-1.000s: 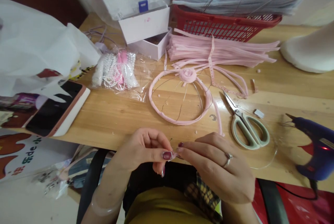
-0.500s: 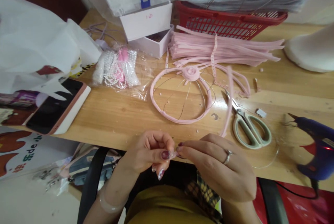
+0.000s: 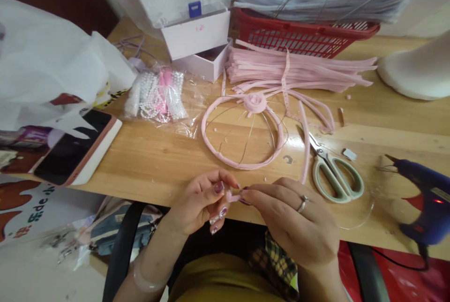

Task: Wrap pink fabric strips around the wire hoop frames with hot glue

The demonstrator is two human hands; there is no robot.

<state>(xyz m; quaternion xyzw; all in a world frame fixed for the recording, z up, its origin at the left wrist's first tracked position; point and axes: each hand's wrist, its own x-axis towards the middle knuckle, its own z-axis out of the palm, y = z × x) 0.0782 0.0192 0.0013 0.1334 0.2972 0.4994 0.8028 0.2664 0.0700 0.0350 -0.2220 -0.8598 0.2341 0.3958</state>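
Between thumb and fingertips, my right hand point(image 3: 293, 215) pinches a fuzzy pink pipe cleaner point(image 3: 305, 152). Its short curled end pokes out toward my left hand point(image 3: 207, 201), while a long length rises behind my right hand. The left thumb and fingers are bent and apart around the curled end; whether one fingertip touches it is hard to see. Beyond my hands lies a pink-wrapped ring point(image 3: 242, 166) with thin wires across it. A rolled pink rose point(image 3: 255, 102) sits at its far edge.
Scissors point(image 3: 337, 175) and a blue glue gun point(image 3: 422, 189) lie to the right. Behind are a pink pipe cleaner bundle point(image 3: 298, 70), a red basket point(image 3: 288, 34) and white boxes point(image 3: 198, 32). Bagged beads point(image 3: 158, 93) and a phone point(image 3: 75, 147) are on the left.
My left thumb has lifted off the pipe cleaner's end, and the left fingers have spread. The right hand keeps its pinch. The whole view has shifted slightly.
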